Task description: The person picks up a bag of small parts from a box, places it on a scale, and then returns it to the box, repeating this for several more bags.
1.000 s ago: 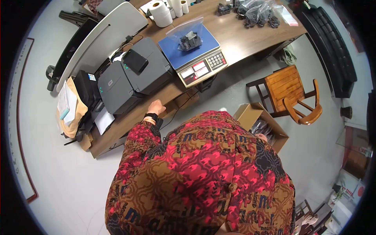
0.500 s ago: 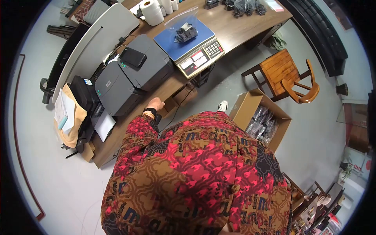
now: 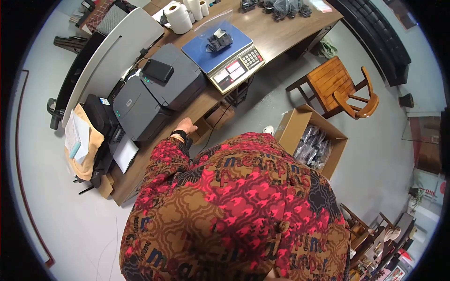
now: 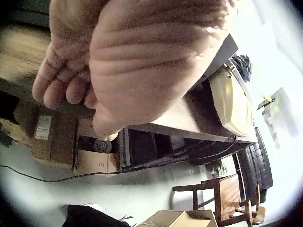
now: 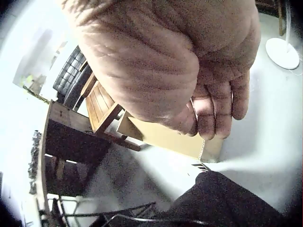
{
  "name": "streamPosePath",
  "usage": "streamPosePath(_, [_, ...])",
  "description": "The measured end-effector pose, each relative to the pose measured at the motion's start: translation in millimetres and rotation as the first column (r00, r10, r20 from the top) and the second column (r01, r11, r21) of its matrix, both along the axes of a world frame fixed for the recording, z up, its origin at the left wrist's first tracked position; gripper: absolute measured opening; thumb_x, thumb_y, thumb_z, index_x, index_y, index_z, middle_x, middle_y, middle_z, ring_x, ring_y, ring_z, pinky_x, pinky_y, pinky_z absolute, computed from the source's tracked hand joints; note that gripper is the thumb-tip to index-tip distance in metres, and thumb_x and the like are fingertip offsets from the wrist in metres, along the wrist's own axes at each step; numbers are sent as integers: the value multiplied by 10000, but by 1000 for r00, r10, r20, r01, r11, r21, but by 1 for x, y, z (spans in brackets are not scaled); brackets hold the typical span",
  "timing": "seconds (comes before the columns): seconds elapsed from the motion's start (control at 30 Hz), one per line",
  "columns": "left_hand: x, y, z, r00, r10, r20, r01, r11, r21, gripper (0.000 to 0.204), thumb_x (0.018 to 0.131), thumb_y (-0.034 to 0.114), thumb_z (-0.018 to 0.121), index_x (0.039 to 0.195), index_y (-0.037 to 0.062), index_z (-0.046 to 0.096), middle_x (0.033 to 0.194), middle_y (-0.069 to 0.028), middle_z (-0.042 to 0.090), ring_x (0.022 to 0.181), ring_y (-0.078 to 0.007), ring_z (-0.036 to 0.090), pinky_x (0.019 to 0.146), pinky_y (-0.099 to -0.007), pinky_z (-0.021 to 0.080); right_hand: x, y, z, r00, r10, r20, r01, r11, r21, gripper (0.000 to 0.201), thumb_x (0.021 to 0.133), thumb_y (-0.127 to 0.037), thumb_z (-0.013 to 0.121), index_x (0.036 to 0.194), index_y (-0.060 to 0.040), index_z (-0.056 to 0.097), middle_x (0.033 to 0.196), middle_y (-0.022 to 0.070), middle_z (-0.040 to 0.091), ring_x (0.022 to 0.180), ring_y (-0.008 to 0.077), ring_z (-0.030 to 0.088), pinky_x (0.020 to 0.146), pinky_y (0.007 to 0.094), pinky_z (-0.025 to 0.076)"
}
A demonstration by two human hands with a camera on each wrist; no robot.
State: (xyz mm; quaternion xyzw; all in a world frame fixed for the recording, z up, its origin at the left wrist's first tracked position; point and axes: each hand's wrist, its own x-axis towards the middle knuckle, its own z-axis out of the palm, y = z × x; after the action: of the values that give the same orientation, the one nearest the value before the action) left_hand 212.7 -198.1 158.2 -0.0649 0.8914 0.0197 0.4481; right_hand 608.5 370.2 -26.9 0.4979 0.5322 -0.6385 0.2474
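My left hand rests at the front edge of the wooden desk, beside the grey printers. In the left wrist view its fingers hang loosely curled, with nothing in them. My right hand hangs with relaxed, slightly bent fingers and holds nothing; the jacket hides it in the head view. Nearest to it is an open cardboard box on the floor, with clear-bagged dark items inside. A clear bag of black parts lies on the blue-topped weighing scale.
Two grey label printers stand on the desk, with a black device on top. Paper rolls and more bagged black parts are farther back. A wooden chair stands beyond the box. A cable hangs below the desk.
The view has shifted, and the body has turned slightly. My right hand, at the cardboard box a second ago, has gone out of the head view, leaving the bagged items uncovered. The left hand stays at the desk.
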Motion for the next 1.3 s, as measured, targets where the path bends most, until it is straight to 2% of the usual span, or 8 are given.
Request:
streamPosePath(0.23, [-2,-2,-2,999,31,22,-31,1000,-6,475,777,299,686,1049,-87,634,1142,-265,601,1110,-366,571,933,-409,466,-42,6,29,930,335,150,-360,914,187,176,866,-149,581,813,-5,666,800,60,670,692,149,616,661,283,474])
streamPosePath(0.3, [-2,-3,-4,1000,25,19,-25,1000,-3,474,780,300,683,1054,-84,633,1146,-264,600,1113,-367,568,935,-408,464,-37,13,6,856,507,97,-499,764,410,179,880,-178,565,855,-30,662,791,78,664,687,193,636,652,327,491])
streamPosePath(0.4, [-3,0,1,1000,11,21,-11,1000,-5,469,787,299,678,1058,-81,632,1153,-262,597,1118,-368,564,940,-407,461,-60,16,31,973,230,14,-230,969,88,163,884,-198,552,855,-61,638,752,70,650,667,218,642,585,360,483])
streamPosePath(0.43, [-3,1,2,1000,6,26,-6,1000,-9,465,792,297,675,1058,-81,632,1157,-261,595,1120,-368,563,942,-408,460,-107,-9,110,895,394,207,-438,864,248,148,878,-200,542,830,-74,602,724,56,636,631,196,628,516,323,444])
streamPosePath(0.47, [-1,-1,0,1000,5,31,-5,1000,-12,465,792,297,675,1058,-81,632,1157,-261,595,1120,-368,563,942,-408,460,-121,-16,127,896,371,243,-432,855,287,145,863,-203,544,788,-87,586,701,39,626,596,165,610,471,278,395])
streamPosePath(0.57, [0,-6,-8,999,-45,9,45,999,-21,425,812,280,654,1044,-76,639,1159,-258,594,1120,-369,563,946,-410,458,-101,17,50,981,190,37,-190,982,0,133,844,-177,535,744,-103,582,647,13,579,517,138,544,432,269,365])
streamPosePath(0.9, [-1,-10,-24,996,-90,0,90,995,-53,309,823,194,610,1014,-43,663,1121,-259,606,1094,-375,573,919,-416,477,-155,-11,68,946,324,-8,-320,937,143,182,882,-208,620,849,-30,638,708,19,619,610,131,565,555,282,450])
streamPosePath(1.3, [-2,5,2,991,-132,-7,131,991,-27,357,752,195,673,1012,-48,665,1114,-238,617,1079,-352,588,924,-395,485,-137,-16,103,947,278,159,-303,939,163,150,879,-216,575,824,-77,582,677,31,598,552,172,586,456,292,387])
